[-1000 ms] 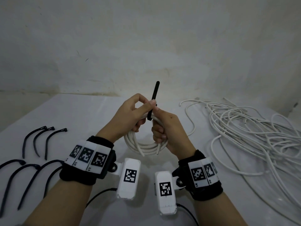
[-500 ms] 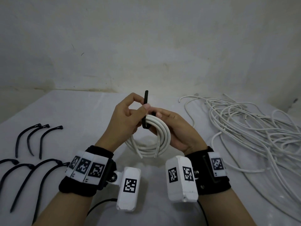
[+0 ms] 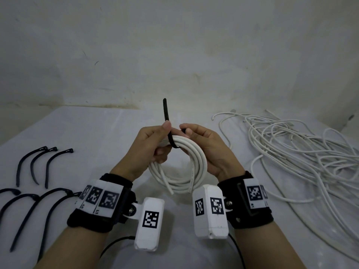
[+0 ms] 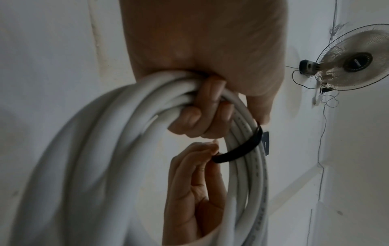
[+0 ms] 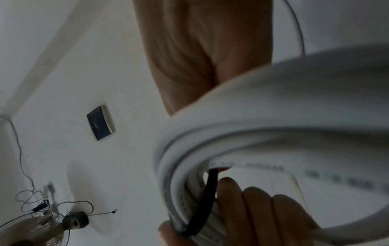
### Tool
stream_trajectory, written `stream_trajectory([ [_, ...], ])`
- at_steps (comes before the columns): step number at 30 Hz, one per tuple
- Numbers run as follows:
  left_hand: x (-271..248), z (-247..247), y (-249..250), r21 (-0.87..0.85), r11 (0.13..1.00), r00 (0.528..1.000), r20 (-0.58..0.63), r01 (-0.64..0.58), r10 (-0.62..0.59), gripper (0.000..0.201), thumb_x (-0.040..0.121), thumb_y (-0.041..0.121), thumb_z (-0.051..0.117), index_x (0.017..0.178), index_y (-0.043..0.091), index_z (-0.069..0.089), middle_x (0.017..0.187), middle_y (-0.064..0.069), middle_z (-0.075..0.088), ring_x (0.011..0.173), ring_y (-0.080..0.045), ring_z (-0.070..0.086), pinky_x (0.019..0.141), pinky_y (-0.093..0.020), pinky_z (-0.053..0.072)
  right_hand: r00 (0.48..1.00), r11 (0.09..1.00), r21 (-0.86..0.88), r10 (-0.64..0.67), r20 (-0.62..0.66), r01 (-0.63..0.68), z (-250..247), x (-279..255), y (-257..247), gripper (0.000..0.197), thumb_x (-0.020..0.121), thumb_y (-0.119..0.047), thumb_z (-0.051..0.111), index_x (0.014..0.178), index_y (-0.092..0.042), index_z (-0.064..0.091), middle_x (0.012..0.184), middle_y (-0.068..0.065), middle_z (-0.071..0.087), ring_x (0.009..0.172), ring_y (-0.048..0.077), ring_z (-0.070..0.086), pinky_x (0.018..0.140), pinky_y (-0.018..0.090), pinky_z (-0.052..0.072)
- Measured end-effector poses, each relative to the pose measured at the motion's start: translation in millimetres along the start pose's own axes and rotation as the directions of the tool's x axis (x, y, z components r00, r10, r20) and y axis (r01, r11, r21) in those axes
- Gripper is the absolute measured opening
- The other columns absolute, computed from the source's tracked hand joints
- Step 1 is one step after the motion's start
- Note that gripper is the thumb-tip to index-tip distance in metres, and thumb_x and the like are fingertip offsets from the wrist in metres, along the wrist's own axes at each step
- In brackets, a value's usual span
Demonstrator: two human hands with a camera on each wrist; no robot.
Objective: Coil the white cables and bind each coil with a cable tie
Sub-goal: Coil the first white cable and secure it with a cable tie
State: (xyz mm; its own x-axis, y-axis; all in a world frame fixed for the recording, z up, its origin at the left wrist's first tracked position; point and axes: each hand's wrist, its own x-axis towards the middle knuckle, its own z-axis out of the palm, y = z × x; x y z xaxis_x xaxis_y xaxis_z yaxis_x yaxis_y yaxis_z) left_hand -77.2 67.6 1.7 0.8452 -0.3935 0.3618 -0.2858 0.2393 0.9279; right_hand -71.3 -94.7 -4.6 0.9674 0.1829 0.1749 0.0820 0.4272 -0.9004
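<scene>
1. White cable coil (image 3: 180, 164) held above the middle of the tabletop (image 3: 81, 133), off its surface.
2. Left hand (image 3: 153, 148): grip closed round the coil's top, thumb pinning the black cable tie (image 3: 168, 131) against the strands; free tail standing upright.
3. Right hand (image 3: 206, 150): grip pinching the tie's other end at the coil's top right, palm supporting the strands.
4. Recommended: keep the strands bunched under the left thumb, bring the tail over to the end held by the right fingers, thread it, then draw snug without letting loops spring apart.
5. Against a half second ago: tie wrapped further under the coil, tail risen higher, right hand shifted from cradling to pinching.
6. Remaining: loose white cables (image 3: 291, 152) heaped at the right edge; spare cable ties (image 3: 33, 183) laid along the left edge.
</scene>
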Motion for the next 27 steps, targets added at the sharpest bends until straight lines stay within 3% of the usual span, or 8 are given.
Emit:
stream_trajectory([
  [4, -1, 0, -2, 0.013, 0.999, 0.995, 0.089, -0.053, 0.052, 0.052, 0.075, 0.065, 0.059, 0.083, 0.016, 0.076, 0.047, 0.012, 0.043, 0.039, -0.001, 0.029, 0.041, -0.015, 0.029, 1.000, 1.000, -0.026, -0.009, -0.010, 0.009, 0, -1, 0, 0.014, 0.091, -0.001, 0.050, 0.092, -0.003, 0.064, 0.070, 0.006, 0.070, 0.060, 0.013, 0.066, 0.059, 0.021, 0.054],
  [8, -1, 1, -3, 0.023, 0.997, 0.992, 0.104, -0.076, 0.073, 0.053, 0.068, 0.070, 0.062, 0.079, 0.020, 0.076, 0.050, 0.008, 0.043, 0.040, -0.002, 0.028, 0.040, -0.015, 0.027, 0.999, 1.000, 0.026, -0.012, -0.040, 0.013, 0, 0, 1, 0.016, 0.094, 0.002, 0.046, 0.094, 0.000, 0.062, 0.069, 0.008, 0.068, 0.061, 0.015, 0.066, 0.060, 0.024, 0.055],
  [10, -1, 1, -3, 0.018, 0.998, 0.993, 0.103, -0.067, 0.065, 0.052, 0.069, 0.068, 0.064, 0.078, 0.018, 0.076, 0.048, 0.011, 0.040, 0.040, -0.002, 0.027, 0.040, -0.016, 0.026, 0.998, 0.997, 0.070, -0.023, -0.066, 0.028, -1, 0, 1, 0.016, 0.094, 0.003, 0.045, 0.094, 0.001, 0.061, 0.067, 0.007, 0.065, 0.059, 0.015, 0.063, 0.060, 0.024, 0.055],
  [13, -3, 1, -3, 0.036, 0.998, 0.994, 0.106, -0.045, 0.041, 0.034, 0.076, 0.049, 0.062, 0.075, 0.018, 0.076, 0.043, 0.012, 0.039, 0.039, -0.002, 0.026, 0.040, -0.016, 0.025, 0.990, 0.993, 0.096, -0.054, -0.127, 0.067, -4, 2, 3, 0.013, 0.088, -0.002, 0.052, 0.094, -0.001, 0.064, 0.073, 0.008, 0.064, 0.068, 0.017, 0.063, 0.069, 0.026, 0.056],
  [16, -3, 1, -1, 0.038, 0.999, 0.995, 0.104, -0.015, 0.011, 0.029, 0.075, 0.040, 0.056, 0.071, 0.019, 0.076, 0.041, 0.009, 0.043, 0.037, 0.000, 0.027, 0.039, -0.015, 0.023, 0.985, 0.983, 0.143, -0.094, -0.145, 0.115, -2, 1, 1, 0.015, 0.080, -0.006, 0.058, 0.093, -0.004, 0.066, 0.077, 0.007, 0.066, 0.072, 0.016, 0.065, 0.072, 0.028, 0.056],
  [19, -4, -1, 1, 0.064, 0.998, 0.994, 0.112, 0.011, -0.018, 0.025, 0.071, 0.039, 0.059, 0.068, 0.021, 0.076, 0.042, 0.008, 0.044, 0.038, -0.001, 0.027, 0.040, -0.018, 0.020, 0.983, 0.976, 0.133, -0.164, -0.080, 0.173, 2, -5, -6, 0.012, 0.077, -0.003, 0.059, 0.087, -0.007, 0.065, 0.075, 0.005, 0.068, 0.068, 0.014, 0.065, 0.067, 0.026, 0.056],
  [23, -5, -6, 3, 0.084, 0.996, 0.991, 0.131, 0.024, -0.035, 0.025, 0.069, 0.037, 0.061, 0.069, 0.017, 0.076, 0.045, 0.006, 0.049, 0.038, -0.003, 0.029, 0.040, -0.015, 0.021, 0.980, 0.981, 0.038, -0.192, 0.059, 0.190, 11, -10, -10, 0.016, 0.070, -0.003, 0.062, 0.066, -0.015, 0.072, 0.075, 0.004, 0.071, 0.068, 0.014, 0.067, 0.064, 0.027, 0.056],
  [27, -6, -7, 5, 0.089, 0.996, 0.993, 0.121, -0.007, -0.004, 0.022, 0.070, 0.036, 0.061, 0.069, 0.021, 0.077, 0.046, 0.004, 0.051, 0.039, -0.005, 0.030, 0.039, -0.015, 0.023, 0.979, 0.986, 0.018, -0.169, 0.111, 0.168, 14, -11, -9, 0.018, 0.071, -0.003, 0.060, 0.067, -0.014, 0.074, 0.077, 0.004, 0.072, 0.070, 0.014, 0.068, 0.065, 0.025, 0.056],
])
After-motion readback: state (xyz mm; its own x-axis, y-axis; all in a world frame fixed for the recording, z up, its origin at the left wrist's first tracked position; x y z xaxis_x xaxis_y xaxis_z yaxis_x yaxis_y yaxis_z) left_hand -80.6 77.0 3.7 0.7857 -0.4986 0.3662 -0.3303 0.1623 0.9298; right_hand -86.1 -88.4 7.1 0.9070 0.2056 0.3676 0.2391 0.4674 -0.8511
